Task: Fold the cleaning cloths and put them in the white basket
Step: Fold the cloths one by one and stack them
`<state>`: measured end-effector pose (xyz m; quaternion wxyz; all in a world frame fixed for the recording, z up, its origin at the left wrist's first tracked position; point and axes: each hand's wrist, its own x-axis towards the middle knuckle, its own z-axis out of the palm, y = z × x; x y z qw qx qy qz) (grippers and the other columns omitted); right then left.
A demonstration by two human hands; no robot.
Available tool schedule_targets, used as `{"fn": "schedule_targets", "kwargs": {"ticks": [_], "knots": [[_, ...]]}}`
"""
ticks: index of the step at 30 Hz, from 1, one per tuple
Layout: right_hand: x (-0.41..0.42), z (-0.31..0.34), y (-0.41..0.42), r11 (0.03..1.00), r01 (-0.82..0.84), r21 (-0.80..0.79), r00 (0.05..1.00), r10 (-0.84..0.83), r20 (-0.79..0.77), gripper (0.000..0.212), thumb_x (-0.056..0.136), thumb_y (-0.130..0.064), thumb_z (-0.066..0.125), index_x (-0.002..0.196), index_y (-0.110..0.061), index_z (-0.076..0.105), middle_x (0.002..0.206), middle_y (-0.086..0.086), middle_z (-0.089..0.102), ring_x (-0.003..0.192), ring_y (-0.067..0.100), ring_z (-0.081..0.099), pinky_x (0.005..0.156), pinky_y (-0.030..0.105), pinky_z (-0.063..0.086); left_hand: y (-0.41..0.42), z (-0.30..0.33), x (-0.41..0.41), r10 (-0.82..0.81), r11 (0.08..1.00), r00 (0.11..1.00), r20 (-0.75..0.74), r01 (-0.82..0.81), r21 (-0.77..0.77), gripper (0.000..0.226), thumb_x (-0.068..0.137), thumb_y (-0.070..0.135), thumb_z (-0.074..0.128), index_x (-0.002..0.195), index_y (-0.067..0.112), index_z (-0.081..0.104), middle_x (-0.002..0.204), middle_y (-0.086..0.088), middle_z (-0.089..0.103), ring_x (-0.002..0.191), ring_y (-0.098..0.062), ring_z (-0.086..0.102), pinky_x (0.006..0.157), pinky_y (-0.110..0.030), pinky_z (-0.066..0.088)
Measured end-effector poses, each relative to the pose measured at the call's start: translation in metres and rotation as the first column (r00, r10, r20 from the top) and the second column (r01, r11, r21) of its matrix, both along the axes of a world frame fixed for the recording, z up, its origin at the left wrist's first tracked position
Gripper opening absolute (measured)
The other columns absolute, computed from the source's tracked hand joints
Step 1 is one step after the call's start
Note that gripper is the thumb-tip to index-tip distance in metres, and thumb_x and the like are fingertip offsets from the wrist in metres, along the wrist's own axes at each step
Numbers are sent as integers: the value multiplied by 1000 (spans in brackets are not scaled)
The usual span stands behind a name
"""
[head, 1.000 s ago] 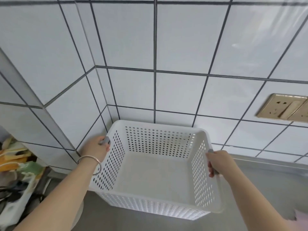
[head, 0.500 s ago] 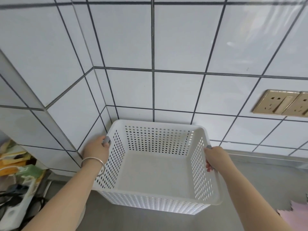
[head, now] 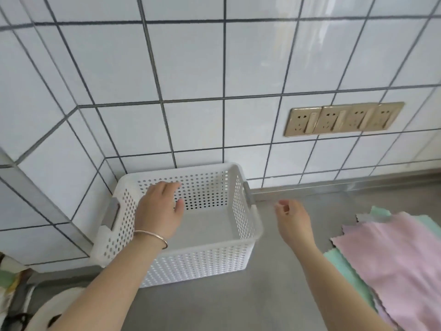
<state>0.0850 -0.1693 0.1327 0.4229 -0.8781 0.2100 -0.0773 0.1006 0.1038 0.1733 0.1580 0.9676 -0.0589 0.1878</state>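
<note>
The white perforated basket (head: 248, 225) stands on the grey counter in the tiled corner, with grey handles on both ends and nothing inside. My left hand (head: 160, 211), with a bangle on the wrist, hovers over the basket's left half, fingers relaxed and holding nothing. My right hand (head: 293, 218) is just right of the basket, off its handle, fingers loosely curled and holding nothing. A stack of cleaning cloths lies flat at the right: a pink cloth (head: 393, 259) on top, green cloth (head: 343, 263) edges showing beneath.
The grey counter (head: 262, 295) runs along a white tiled wall. A row of gold wall sockets (head: 341, 118) sits above the counter at the right. Cluttered items (head: 9, 283) lie at the lower left edge.
Both hands held the basket's handles in the air; now the basket stands on the counter in the corner and both hands have let go. The view has shifted right, showing the cloths.
</note>
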Motion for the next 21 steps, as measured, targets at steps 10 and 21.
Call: {"fn": "schedule_targets", "kwargs": {"ticks": [10,21], "knots": [[-157,-49,-102,978,71,-198,951,-126,-281,29,90,-23,46,115,-19,60,117,2,61,110,22,55,85,26,41,-199,-42,-79,-641,751,756,-130,583,-310,43,78,40,39,109,21,62,97,6,68,86,-11,67,76,-30,54],[-231,-135,-242,876,-77,-476,951,-79,-299,43,72,-18,70,114,-20,58,113,-2,57,108,22,56,77,31,51,-348,-143,-155,-509,856,662,-550,452,-249,25,90,28,50,114,28,57,113,12,61,102,-7,61,88,-29,49]]}}
